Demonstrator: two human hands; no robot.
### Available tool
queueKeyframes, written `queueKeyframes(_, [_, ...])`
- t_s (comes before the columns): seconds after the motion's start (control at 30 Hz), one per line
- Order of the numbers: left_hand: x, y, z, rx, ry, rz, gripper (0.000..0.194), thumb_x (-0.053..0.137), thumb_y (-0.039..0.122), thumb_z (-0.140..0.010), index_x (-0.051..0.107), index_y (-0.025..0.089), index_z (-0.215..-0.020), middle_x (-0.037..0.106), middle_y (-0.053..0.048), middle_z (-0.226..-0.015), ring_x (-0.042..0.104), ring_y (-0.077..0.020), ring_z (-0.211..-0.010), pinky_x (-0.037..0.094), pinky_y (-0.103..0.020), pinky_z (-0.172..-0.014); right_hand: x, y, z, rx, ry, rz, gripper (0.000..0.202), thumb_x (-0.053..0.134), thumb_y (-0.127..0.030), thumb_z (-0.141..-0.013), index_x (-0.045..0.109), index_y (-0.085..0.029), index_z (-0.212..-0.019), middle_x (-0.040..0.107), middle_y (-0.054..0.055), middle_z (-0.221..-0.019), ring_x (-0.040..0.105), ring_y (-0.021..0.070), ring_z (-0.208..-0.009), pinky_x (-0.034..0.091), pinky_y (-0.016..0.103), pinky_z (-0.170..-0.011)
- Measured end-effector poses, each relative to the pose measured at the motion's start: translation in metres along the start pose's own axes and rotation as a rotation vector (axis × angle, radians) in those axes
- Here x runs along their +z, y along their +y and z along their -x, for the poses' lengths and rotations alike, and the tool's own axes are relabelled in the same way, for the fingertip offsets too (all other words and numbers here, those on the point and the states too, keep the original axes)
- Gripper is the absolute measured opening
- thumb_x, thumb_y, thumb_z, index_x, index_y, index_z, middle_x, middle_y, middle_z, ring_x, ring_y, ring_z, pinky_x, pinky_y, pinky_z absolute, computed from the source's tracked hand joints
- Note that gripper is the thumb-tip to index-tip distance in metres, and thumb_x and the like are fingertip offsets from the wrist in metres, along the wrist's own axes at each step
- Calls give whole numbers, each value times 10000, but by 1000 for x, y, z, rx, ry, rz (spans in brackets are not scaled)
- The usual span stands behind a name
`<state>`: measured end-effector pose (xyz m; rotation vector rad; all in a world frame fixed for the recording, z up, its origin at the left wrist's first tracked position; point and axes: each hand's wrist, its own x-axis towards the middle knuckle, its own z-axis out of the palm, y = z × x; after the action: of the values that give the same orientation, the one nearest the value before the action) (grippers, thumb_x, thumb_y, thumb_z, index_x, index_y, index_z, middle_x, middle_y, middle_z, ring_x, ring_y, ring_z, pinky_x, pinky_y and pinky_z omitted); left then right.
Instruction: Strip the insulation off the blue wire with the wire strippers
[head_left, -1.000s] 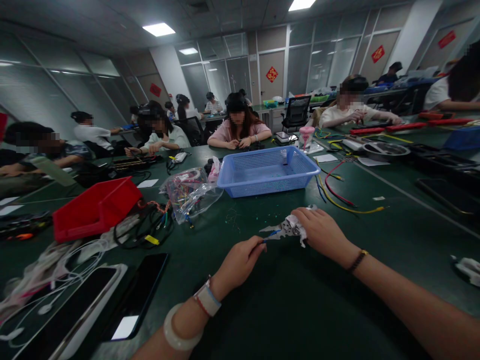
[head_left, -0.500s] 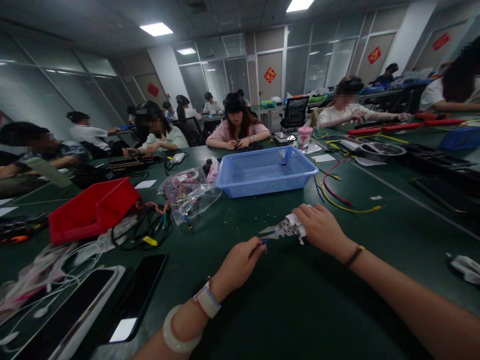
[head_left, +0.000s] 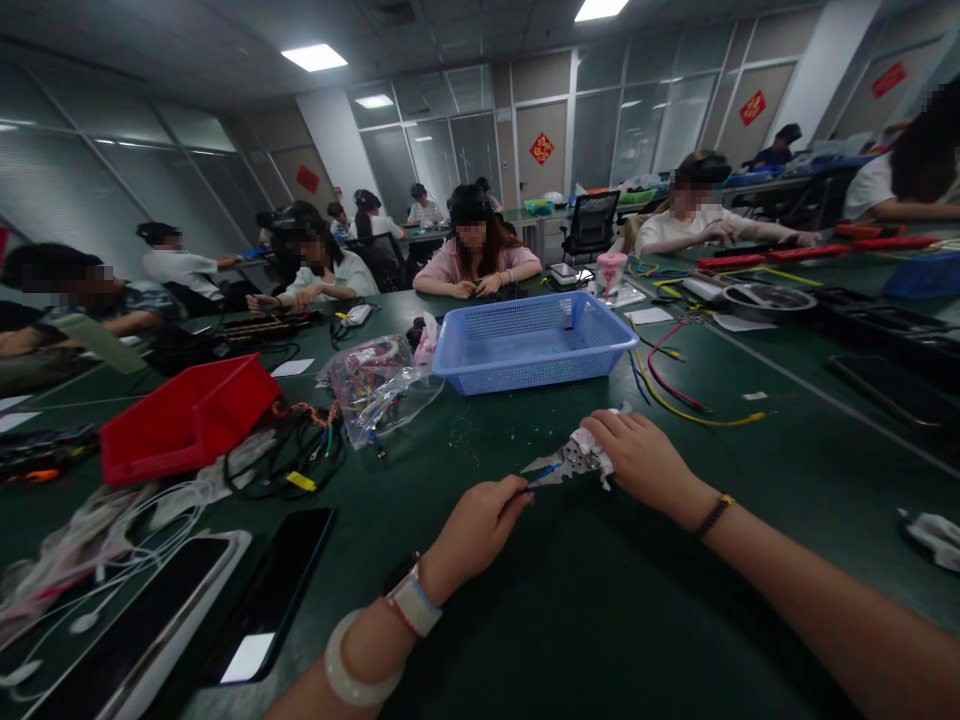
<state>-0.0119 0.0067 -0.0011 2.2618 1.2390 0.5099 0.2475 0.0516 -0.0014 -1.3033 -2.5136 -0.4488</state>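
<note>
My right hand [head_left: 637, 452] is closed around the wrapped handles of a pair of wire strippers [head_left: 576, 460], whose metal jaws point left over the green table. White wrapping shows at the handle end. A short blue wire [head_left: 546, 474] is pinched in my left hand [head_left: 484, 522], and its free end lies at the stripper jaws. Whether the blades bite on the wire I cannot tell. Beyond both hands stands a blue perforated basket [head_left: 532, 375], with small green scraps on the table before it.
Left of the basket lie a clear plastic bag of wires [head_left: 382, 385], a red bin [head_left: 187, 420] and black cables [head_left: 262, 470]. Two phones, one dark [head_left: 281, 580], are near my left arm. Loose red and yellow wires [head_left: 712, 420] lie right. Several people sit around the table.
The blue wire now reaches farther up along the stripper jaws, where before only a short bit showed by my left fingers. Both hands have barely moved.
</note>
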Motion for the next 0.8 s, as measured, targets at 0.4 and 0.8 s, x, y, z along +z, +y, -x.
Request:
queueKeyframes(0.4, [2, -5, 1, 30, 75, -69, 199, 435, 276, -967, 607, 184, -1008, 661, -30, -896, 610, -181, -808, 448, -296, -735, -1, -4, 1, 57, -89, -142, 411, 505, -106, -798, 514, -149, -1207, 582, 133, -1217, 584, 240, -1039, 437, 380, -864])
queueKeyframes(0.8, [2, -2, 1, 30, 36, -106, 223, 415, 305, -976, 602, 184, -984, 654, -40, -889, 604, -183, -804, 456, -299, -731, -6, -3, 0, 47, -89, -68, 279, 521, -114, -819, 562, -143, -1093, 621, 106, -1074, 599, 228, -910, 413, 368, -824])
